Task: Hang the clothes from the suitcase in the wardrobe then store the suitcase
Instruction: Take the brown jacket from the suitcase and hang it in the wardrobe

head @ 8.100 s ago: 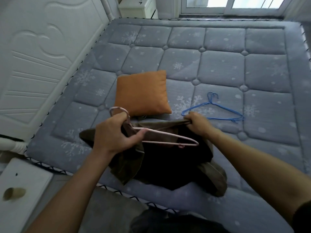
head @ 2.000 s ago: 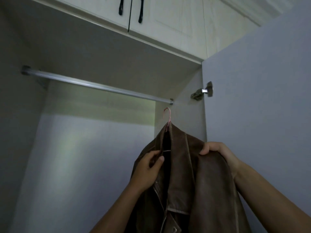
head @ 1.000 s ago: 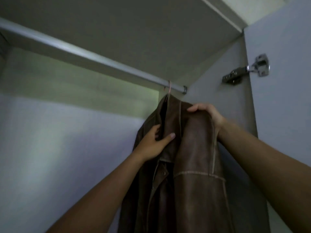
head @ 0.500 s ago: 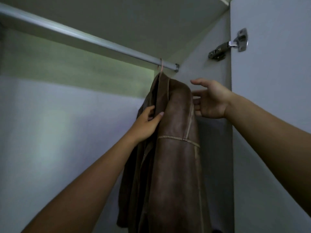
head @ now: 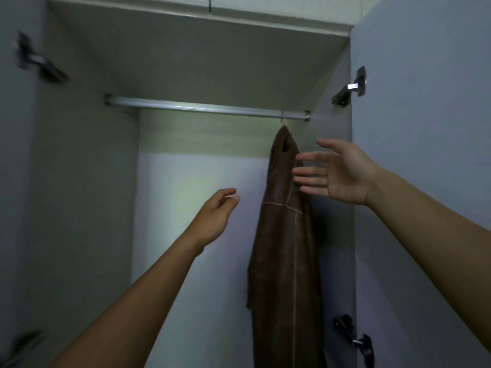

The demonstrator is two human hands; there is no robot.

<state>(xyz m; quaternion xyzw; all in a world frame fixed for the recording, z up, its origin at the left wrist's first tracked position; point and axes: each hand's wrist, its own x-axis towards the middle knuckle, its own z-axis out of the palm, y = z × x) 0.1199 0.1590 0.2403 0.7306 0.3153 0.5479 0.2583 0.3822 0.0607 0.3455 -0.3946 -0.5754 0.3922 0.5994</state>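
Head: jacket (head: 285,235) on wardrobe rail (head: 199,108)

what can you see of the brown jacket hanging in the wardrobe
The brown jacket looks like worn leather with paler stitched seams. It hangs straight down, seen edge-on, from a thin pale hanger hook at the right end of the metal rail. The right hand, fingers straight, reaches its shoulder; whether they touch it cannot be told. The left hand is apart from it.
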